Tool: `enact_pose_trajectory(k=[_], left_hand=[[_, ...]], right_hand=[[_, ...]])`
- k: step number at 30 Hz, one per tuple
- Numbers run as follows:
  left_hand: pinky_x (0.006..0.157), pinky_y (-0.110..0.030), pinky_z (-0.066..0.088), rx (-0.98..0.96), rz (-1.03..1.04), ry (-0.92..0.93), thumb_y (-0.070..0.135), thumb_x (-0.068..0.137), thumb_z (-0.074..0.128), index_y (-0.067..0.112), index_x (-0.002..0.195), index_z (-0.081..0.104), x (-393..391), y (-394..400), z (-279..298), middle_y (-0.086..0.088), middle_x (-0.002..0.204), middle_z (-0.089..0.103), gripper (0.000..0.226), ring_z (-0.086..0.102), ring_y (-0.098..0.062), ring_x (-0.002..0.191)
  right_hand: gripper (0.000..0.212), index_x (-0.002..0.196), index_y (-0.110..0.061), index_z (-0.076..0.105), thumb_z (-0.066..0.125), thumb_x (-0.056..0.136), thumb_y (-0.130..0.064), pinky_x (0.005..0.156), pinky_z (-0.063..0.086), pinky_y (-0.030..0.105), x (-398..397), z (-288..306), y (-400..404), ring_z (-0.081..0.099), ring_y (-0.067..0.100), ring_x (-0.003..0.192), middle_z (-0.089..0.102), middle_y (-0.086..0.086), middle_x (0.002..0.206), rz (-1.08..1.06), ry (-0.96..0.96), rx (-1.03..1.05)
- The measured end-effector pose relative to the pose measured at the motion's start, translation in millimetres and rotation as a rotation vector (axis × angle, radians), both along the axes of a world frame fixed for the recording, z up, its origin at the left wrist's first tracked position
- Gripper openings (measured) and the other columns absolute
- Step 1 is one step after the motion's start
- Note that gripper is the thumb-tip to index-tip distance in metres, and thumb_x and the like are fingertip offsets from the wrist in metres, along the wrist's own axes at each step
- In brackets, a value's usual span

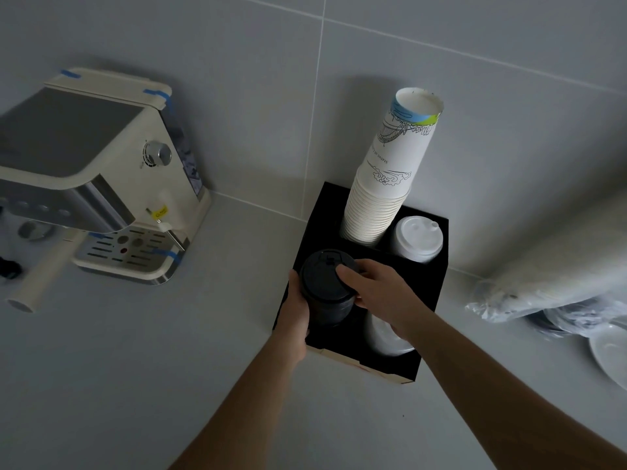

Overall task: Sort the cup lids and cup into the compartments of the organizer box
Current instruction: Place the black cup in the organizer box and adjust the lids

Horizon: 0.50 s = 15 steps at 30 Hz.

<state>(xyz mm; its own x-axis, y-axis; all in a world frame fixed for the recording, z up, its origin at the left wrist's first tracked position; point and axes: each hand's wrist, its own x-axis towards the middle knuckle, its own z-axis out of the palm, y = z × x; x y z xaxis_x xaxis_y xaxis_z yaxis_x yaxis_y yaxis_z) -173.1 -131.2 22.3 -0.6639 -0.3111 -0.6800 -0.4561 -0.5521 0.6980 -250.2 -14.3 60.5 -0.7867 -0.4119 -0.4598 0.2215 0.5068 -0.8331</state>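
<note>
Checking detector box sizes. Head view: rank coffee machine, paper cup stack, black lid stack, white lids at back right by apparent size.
1. coffee machine
2. paper cup stack
3. black lid stack
4. white lids at back right, only slightly smaller than the black stack, so that pair is unsure.

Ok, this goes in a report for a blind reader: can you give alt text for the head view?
Both hands, left hand and right hand, hold a stack of black lids over the front left compartment of a black organizer box. Behind stand stacked paper cups and white lids; a coffee machine sits left.

Matt black plastic lids; printed paper cups; matt black box; glossy wall tiles.
</note>
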Motion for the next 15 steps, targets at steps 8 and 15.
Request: enact_pose_trajectory(k=[8, 15], left_hand=[[0.093, -0.031, 0.045, 0.054, -0.048, 0.039, 0.067, 0.093, 0.018, 0.028, 0.128, 0.058, -4.6, -3.0, -5.2, -0.001, 0.127, 0.063, 0.066, 0.058, -0.015, 0.103], [0.081, -0.027, 0.041, 0.094, 0.034, 0.024, 0.061, 0.095, 0.024, 0.025, 0.133, 0.054, 2.2, 2.3, 4.7, 0.003, 0.113, 0.063, 0.060, 0.055, -0.010, 0.091]], right_hand=[[0.060, 0.111, -0.034, 0.070, 0.063, 0.062, -0.068, 0.096, 0.055, 0.044, -2.6, -5.4, 5.6, 0.071, 0.015, 0.100, 0.076, -0.006, 0.103, -0.015, 0.011, 0.001], [0.057, 0.111, -0.034, 0.069, 0.058, 0.068, -0.069, 0.092, 0.058, 0.043, 1.9, -8.6, 6.0, 0.070, 0.015, 0.096, 0.075, -0.007, 0.099, -0.004, 0.093, 0.046]])
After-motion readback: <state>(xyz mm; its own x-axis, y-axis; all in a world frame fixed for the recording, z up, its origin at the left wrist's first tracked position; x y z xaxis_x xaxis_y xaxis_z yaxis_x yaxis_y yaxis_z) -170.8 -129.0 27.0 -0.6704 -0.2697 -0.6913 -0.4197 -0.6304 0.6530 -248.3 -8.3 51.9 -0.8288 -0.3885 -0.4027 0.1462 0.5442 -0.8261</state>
